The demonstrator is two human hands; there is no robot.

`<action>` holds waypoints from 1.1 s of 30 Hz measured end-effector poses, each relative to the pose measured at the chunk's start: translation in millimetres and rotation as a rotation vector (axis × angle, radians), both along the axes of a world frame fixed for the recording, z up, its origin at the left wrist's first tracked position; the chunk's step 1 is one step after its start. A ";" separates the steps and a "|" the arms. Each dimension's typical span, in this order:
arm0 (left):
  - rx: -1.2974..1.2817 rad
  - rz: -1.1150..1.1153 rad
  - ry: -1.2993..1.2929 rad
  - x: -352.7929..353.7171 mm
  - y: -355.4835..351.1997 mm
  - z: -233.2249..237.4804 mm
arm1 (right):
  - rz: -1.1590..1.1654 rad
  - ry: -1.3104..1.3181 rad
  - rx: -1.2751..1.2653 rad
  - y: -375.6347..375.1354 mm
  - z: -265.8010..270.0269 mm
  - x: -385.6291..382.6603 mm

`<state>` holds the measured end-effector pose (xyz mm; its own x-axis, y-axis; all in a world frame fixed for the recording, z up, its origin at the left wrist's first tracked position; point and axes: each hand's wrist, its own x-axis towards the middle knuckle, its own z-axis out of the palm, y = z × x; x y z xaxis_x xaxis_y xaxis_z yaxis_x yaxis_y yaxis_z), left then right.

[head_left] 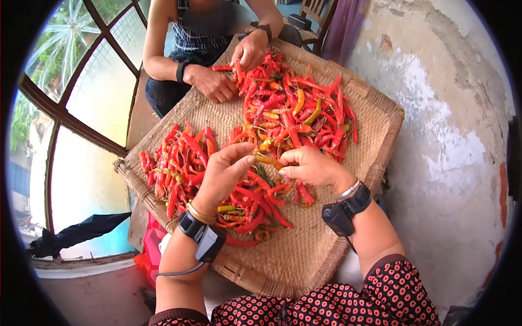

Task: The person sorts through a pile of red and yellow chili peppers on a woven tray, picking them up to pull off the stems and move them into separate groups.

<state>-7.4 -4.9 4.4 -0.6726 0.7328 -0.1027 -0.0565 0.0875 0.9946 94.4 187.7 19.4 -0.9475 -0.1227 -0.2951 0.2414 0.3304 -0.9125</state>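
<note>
Between my two hands is a yellow-orange chili pepper (268,160), held above the woven tray. My left hand (224,171) pinches at its left end with thumb and forefinger. The other end sits in the closed fingers of my right hand (314,169). Below and left of my hands lies a heap of red chili peppers (179,157), with a few yellow ones mixed in. A larger chili heap (304,111) spreads across the far part of the tray. Several more chilies (255,204) lie under my left wrist.
The square woven tray (321,233) has a thick raised rim. Across it, another person's hands (217,81) work at the far heap. A paned window (92,108) stands at left, a peeling wall (435,125) at right. A dark folded umbrella (81,233) lies by the sill.
</note>
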 end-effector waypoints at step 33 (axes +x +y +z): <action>-0.086 -0.158 0.666 8.4 10.5 -46.4 | 0.012 0.239 0.239 1.9 -19.4 -3.2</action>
